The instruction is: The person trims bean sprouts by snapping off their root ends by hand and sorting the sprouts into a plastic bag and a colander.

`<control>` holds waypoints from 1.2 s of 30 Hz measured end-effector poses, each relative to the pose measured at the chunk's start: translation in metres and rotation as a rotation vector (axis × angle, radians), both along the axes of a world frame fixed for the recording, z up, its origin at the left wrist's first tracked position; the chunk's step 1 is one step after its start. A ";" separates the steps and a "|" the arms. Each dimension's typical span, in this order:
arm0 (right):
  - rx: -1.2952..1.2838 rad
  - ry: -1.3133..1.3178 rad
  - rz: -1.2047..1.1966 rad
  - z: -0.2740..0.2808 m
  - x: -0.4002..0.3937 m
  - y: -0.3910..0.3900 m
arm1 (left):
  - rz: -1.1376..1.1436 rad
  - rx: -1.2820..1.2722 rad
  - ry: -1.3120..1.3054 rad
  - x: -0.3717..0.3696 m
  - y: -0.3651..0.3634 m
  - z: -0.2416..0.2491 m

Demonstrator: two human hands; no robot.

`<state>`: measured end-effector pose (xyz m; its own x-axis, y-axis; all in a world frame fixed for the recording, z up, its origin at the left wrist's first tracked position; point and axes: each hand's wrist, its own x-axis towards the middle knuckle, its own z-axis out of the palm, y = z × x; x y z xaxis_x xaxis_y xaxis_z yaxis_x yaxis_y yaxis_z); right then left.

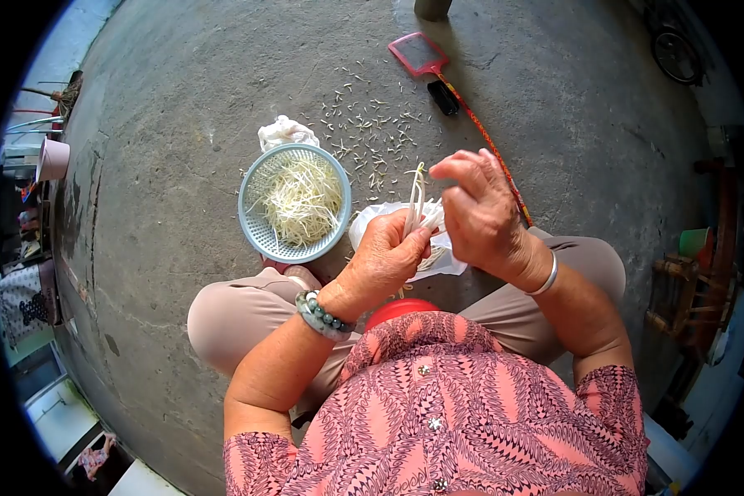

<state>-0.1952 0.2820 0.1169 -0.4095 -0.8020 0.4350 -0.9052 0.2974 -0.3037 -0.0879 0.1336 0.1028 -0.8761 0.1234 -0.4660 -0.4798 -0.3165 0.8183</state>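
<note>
My left hand [386, 258] grips a small bunch of pale bean sprouts [416, 202] that stick upward from its fingers. My right hand [479, 211] is just to the right of the bunch, its thumb and fingers pinched at the sprout tips. Both hands hover over a white plastic bag [450, 261] holding more sprouts on the floor. A round light-blue basket [255, 220] with a heap of bean sprouts sits on the concrete floor to the left of my hands. A bead bracelet is on the left wrist, a silver bangle on the right.
Several plucked sprout ends [372, 124] lie scattered on the floor beyond the basket. A red fly swatter [417, 53] with a long handle lies at the far side. A crumpled white bag [283, 131] lies behind the basket. A red stool [401, 307] shows between my knees.
</note>
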 end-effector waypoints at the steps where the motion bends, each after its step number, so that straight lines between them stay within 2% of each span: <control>1: 0.014 -0.008 -0.035 0.000 -0.005 0.001 | 0.004 -0.001 -0.001 0.000 0.000 0.000; 7: -0.134 -0.220 -0.143 -0.001 -0.014 0.005 | 0.005 0.072 0.001 0.002 0.000 0.000; 12: -0.142 -0.368 0.121 0.007 0.002 -0.001 | -0.023 0.102 0.032 0.003 -0.001 -0.010; 16: -0.120 -0.348 0.157 -0.004 0.007 -0.004 | -0.024 0.042 0.127 0.002 0.002 -0.014; 22: -0.100 -0.304 0.160 -0.007 0.011 -0.005 | -0.072 -0.024 0.056 0.001 0.003 -0.011; 26: -0.114 -0.298 0.173 -0.010 0.013 -0.006 | -0.057 -0.078 0.100 0.001 0.005 -0.013; 33: -0.129 -0.169 0.136 -0.002 0.007 -0.003 | -0.049 -0.094 0.087 0.001 0.002 -0.008; 36: -0.032 -0.041 0.085 0.003 0.010 -0.002 | -0.061 -0.112 0.079 0.001 0.002 -0.009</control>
<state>-0.1851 0.2803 0.1199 -0.3583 -0.8205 0.4454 -0.9134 0.2094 -0.3490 -0.0872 0.1356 0.0937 -0.9030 0.1288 -0.4099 -0.4282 -0.1933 0.8828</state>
